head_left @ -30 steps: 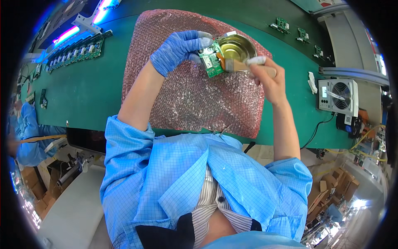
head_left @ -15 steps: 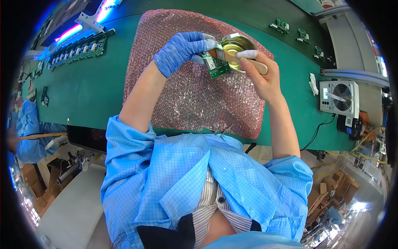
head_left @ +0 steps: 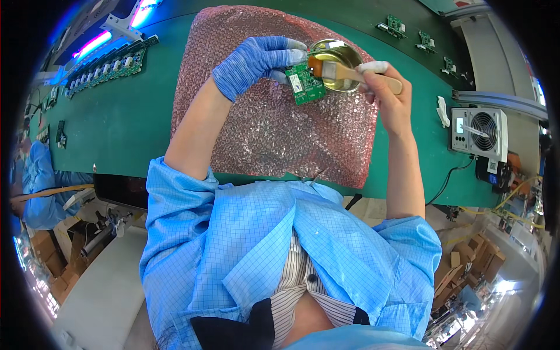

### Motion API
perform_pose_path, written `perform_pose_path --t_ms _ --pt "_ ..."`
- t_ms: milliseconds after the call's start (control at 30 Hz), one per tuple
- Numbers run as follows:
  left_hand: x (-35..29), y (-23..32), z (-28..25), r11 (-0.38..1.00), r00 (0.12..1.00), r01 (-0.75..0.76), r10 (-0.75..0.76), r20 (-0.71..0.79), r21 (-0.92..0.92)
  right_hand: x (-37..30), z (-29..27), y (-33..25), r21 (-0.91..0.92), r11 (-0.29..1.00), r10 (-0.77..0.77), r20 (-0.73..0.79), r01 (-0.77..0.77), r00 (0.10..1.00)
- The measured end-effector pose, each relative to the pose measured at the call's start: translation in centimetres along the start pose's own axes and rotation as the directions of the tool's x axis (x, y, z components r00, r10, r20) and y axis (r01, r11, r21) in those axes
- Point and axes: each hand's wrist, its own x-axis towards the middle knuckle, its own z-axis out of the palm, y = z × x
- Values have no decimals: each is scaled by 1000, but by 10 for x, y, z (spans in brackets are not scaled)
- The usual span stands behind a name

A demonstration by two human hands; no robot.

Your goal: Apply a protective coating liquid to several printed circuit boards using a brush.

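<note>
My left hand (head_left: 259,63), in a blue knit glove with pale fingertips, is closed on the edge of a green circuit board (head_left: 309,88). The board bears a white label and is held above the bubble wrap. My right hand (head_left: 387,92), with white finger covers, grips the wooden handle of a flat brush (head_left: 349,73). The brown bristles touch or lie just over the board's upper right part. Behind the brush and board stands a round metal bowl (head_left: 350,53) with yellowish liquid in it.
Pink bubble wrap (head_left: 280,137) covers the middle of the green table (head_left: 125,125). Several circuit boards (head_left: 395,27) lie at the far right; a row of boards (head_left: 108,69) is at left under purple light. A white fan unit (head_left: 479,132) stands at right. Another person's blue sleeve (head_left: 41,186) shows at left.
My right hand and the brush have moved to the right, and the bristles now show against the board. The board has turned slightly, showing more of its face.
</note>
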Motion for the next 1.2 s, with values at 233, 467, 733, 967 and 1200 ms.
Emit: perform_pose_path --t_ms 233,467,733,967,1200 --pt "-2 -3 -6 996 995 -63 58 -77 -65 -18 -3 18 -14 980 198 125 -198 972" --pt "-7 -3 0 974 986 -78 43 -163 -213 -17 14 16 114 993 12 -185 9 983" --pt "-6 -11 2 924 937 -203 86 -339 -325 -29 28 12 61 995 87 -127 -80 988" --pt "-3 -6 7 920 922 -237 112 -370 -313 -21 34 14 48 997 68 -167 -60 984" --pt "6 -2 -1 903 894 -266 100 -436 -339 -25 41 9 170 980 129 -164 -101 978"
